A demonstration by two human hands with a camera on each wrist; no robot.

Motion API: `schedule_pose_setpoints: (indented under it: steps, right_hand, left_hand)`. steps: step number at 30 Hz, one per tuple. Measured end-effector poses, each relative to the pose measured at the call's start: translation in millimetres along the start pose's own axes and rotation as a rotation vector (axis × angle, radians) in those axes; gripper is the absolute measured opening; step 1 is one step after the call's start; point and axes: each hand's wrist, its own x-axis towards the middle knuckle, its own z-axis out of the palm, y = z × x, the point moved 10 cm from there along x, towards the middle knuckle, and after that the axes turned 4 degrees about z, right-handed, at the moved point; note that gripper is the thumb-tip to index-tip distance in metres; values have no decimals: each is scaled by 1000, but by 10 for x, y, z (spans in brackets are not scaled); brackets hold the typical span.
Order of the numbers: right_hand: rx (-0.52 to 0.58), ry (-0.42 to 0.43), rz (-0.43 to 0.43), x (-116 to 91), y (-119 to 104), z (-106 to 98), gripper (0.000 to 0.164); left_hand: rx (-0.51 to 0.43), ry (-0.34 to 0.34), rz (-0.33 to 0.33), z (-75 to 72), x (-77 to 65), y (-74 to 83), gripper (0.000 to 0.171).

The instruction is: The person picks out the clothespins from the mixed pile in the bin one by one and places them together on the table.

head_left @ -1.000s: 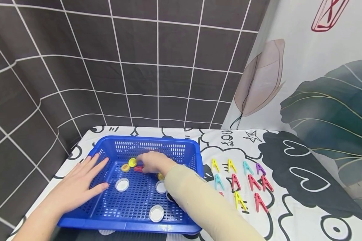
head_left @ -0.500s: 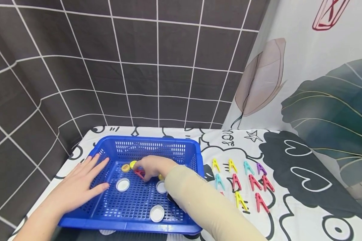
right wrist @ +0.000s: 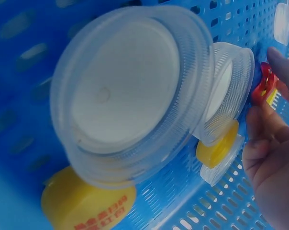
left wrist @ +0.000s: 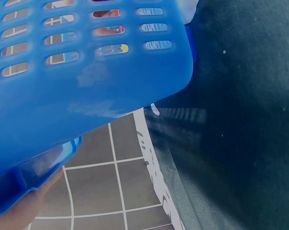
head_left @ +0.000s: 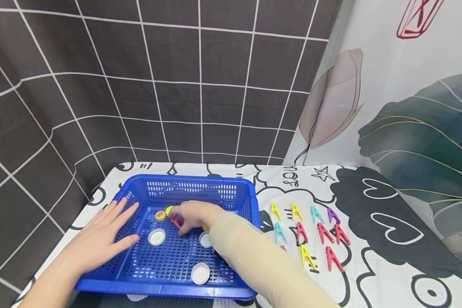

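A blue plastic basket [head_left: 161,290] with slotted walls stands on the table. Inside it, my right hand [head_left: 195,214] pinches a red clothespin [head_left: 176,222] between thumb and fingers; the right wrist view also shows this red clothespin [right wrist: 264,86] at the fingertips. Just behind that hand lie a yellow bottle cap [head_left: 169,209] and another yellow cap [head_left: 160,215] with red print. My left hand [head_left: 100,235] rests on the basket's left rim, fingers straight and spread. In the left wrist view, part of a hand [left wrist: 20,208] shows beside the blue rim.
White lids lie in the basket: one at left [head_left: 156,236], another near the front [head_left: 200,273], a third partly behind the forearm [head_left: 205,239]. Rows of clothespins, including a yellow one [head_left: 306,256], a turquoise one [head_left: 280,232] and a purple one [head_left: 333,215], lie right of the basket.
My right hand has shifted slightly toward the front of the basket, and the red clothespin has turned from lying sideways to slanting in its fingers. The left hand has stayed put.
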Motion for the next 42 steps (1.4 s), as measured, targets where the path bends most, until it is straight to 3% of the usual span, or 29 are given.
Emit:
schedule_pose_setpoints:
  steps: [15, 21, 31, 42]
  right_hand:
    - [-49, -13, -29, 35, -81, 50, 58]
    - [8, -42, -11, -5, -72, 37, 58]
    - [84, -48, 23, -70, 13, -105, 55]
    - [110, -42, -10, -150, 54, -323, 57]
  left_hand:
    - [-14, -8, -22, 5, -45, -29, 71]
    - [-9, -2, -20, -5, -56, -22, 72]
    - [-14, -33, -27, 3, 20, -21, 72]
    - [-19, -48, -32, 12, 6, -32, 72]
